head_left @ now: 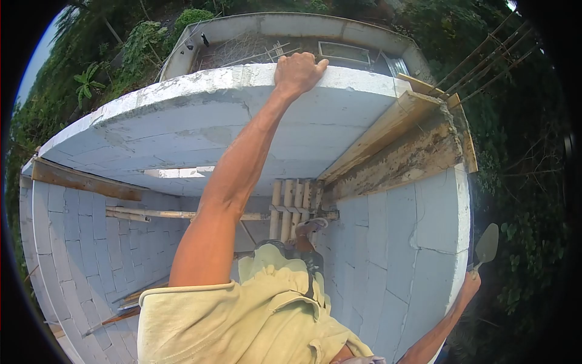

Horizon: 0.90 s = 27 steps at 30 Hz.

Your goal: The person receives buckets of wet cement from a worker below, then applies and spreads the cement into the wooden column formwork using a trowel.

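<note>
left hand [299, 74], upper centre: curled over block wall [176, 118] top | right hand [470, 283], lower right: holding masonry trowel [487, 244], blade up

The left arm [224, 194] reaches forward, almost straight at the elbow, the left hand [298, 74] knuckles-up, fingers bent, tips hidden. The right forearm [441, 332] angles out to the side, its right hand [471, 283] closed in a grip.
</note>
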Each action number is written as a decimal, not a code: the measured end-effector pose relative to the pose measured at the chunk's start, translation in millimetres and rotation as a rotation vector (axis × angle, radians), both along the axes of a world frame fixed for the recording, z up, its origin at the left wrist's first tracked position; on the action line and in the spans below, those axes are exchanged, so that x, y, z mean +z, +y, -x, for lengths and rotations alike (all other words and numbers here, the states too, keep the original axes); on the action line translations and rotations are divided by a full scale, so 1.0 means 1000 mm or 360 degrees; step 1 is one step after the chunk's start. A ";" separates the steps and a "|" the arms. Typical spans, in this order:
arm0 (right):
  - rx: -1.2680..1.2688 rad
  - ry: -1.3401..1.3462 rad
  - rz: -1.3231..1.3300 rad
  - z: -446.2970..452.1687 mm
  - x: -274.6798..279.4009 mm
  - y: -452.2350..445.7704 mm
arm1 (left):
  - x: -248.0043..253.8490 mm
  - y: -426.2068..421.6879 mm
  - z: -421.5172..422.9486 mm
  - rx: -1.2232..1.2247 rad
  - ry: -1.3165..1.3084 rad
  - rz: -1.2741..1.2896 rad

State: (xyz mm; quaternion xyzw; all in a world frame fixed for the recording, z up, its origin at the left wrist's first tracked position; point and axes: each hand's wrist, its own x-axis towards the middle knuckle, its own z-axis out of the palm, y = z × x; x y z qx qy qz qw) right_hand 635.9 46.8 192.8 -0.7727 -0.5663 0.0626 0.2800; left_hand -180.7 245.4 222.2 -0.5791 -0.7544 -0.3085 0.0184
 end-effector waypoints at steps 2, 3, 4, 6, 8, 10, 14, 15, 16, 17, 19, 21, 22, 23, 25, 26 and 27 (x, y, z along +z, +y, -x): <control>-0.0019 0.0010 0.0009 0.002 0.000 0.002 | 0.002 -0.002 0.001 0.0001 0.0007 -0.0009; -0.0038 0.0016 0.0019 0.003 0.001 0.000 | 0.005 -0.004 0.000 0.0015 -0.0029 0.0023; -0.0063 0.0012 0.0011 0.004 0.001 -0.001 | 0.008 -0.006 -0.003 0.0023 -0.0068 0.0050; -0.0018 0.0058 -0.0041 0.009 0.002 0.000 | 0.007 -0.005 -0.002 0.0013 -0.0056 0.0040; -0.0065 0.0022 -0.0016 0.017 0.010 -0.002 | 0.009 -0.003 -0.002 -0.0004 -0.0044 0.0024; -0.0065 0.0004 -0.0017 0.029 0.014 -0.003 | 0.012 -0.005 -0.004 0.0054 -0.0029 0.0089; -0.0154 0.0044 -0.0024 0.048 0.025 -0.005 | 0.013 -0.005 -0.004 0.0031 -0.0031 0.0119; -0.0170 0.0050 -0.0036 0.052 0.027 -0.006 | 0.011 -0.003 -0.004 0.0036 -0.0016 0.0108; -0.0143 0.0023 -0.0010 0.053 0.030 -0.007 | 0.014 -0.005 -0.007 0.0049 -0.0052 0.0092; -0.0155 -0.0004 -0.0043 0.059 0.033 -0.008 | 0.014 -0.005 -0.008 0.0074 -0.0022 0.0113; -0.0267 0.0004 -0.0046 0.075 0.041 -0.010 | 0.019 -0.007 -0.011 0.0107 0.0023 0.0164; -0.0274 -0.0005 -0.0037 0.073 0.042 -0.011 | 0.022 -0.009 -0.016 0.0129 0.0002 0.0150; -0.0262 0.0062 -0.0023 0.075 0.045 -0.013 | 0.020 -0.008 -0.015 0.0106 0.0005 0.0117; -0.0249 0.0126 -0.0012 0.079 0.049 -0.014 | 0.022 -0.010 -0.016 0.0100 0.0016 0.0111; -0.0436 0.0090 0.0081 0.092 0.059 -0.011 | 0.014 -0.005 -0.012 0.0086 0.0072 0.0082; -0.0420 0.0088 0.0050 0.092 0.059 -0.012 | 0.015 -0.005 -0.011 0.0070 0.0044 0.0129; -0.0409 0.0085 0.0019 0.089 0.057 -0.014 | 0.015 -0.004 -0.012 0.0063 0.0054 0.0098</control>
